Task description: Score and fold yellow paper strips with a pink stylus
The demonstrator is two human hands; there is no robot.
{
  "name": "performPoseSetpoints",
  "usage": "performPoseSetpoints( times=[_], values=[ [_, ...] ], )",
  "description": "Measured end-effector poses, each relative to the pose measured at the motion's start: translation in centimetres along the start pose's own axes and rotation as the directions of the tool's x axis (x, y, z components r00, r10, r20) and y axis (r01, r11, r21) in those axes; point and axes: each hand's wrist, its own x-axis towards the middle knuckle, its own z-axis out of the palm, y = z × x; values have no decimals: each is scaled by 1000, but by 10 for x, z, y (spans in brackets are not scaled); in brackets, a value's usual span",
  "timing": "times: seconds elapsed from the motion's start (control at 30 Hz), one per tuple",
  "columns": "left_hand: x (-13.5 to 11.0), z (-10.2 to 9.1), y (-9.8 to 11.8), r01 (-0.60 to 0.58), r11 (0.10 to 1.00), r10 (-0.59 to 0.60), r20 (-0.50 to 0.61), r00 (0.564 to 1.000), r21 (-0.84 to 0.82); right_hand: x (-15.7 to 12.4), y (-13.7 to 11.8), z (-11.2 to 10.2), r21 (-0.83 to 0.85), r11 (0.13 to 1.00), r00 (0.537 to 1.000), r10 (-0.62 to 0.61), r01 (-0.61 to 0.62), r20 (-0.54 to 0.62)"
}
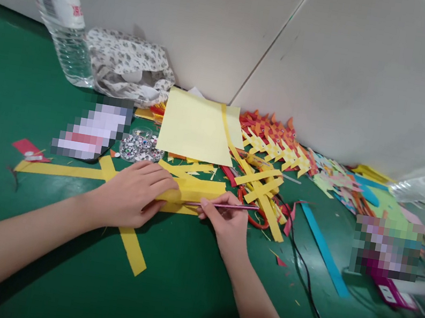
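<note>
My left hand (137, 193) is closed over a curled piece of yellow paper (169, 196) and presses it to the table. Its fingertips partly hide that piece. My right hand (227, 218) pinches a slim purple pen-like tool (243, 207), whose thin tip points left and meets the yellow paper beside my left fingers. Under both hands lies a wider yellow paper piece (207, 188). Yellow paper strips (61, 170) reach out from beneath my left hand to the left, and another strip (133, 254) runs toward the front.
Behind my hands are a pale yellow sheet (197, 129), a dish of googly eyes (142, 146) and a phone (92, 131). A water bottle (64, 20) and patterned cloth pouch (130, 66) stand by the wall. At right lie red-handled scissors (261, 224), a blue strip (323, 248) and a black cable (305, 272).
</note>
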Motion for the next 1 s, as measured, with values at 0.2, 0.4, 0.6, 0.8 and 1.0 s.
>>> performPoseSetpoints(
  times=[0.2,0.4,0.6,0.8,1.0],
  values=[
    [-1,0,0,-2,1000,2,0,1000,4,-1,0,2,-2,1000,997,-11,12,71],
    [0,0,-1,4,1000,-4,7,1000,0,1,2,-1,14,1000,1000,0,0,11],
    [1,1,-1,0,1000,0,5,1000,8,1,1,0,11,1000,997,-18,17,78],
    [1,2,-1,1,1000,-1,3,1000,9,2,1,-5,31,1000,1000,5,-5,12],
    [-2,1,-1,5,1000,-5,0,1000,17,3,3,-7,41,999,1000,-11,10,23]
  ],
)
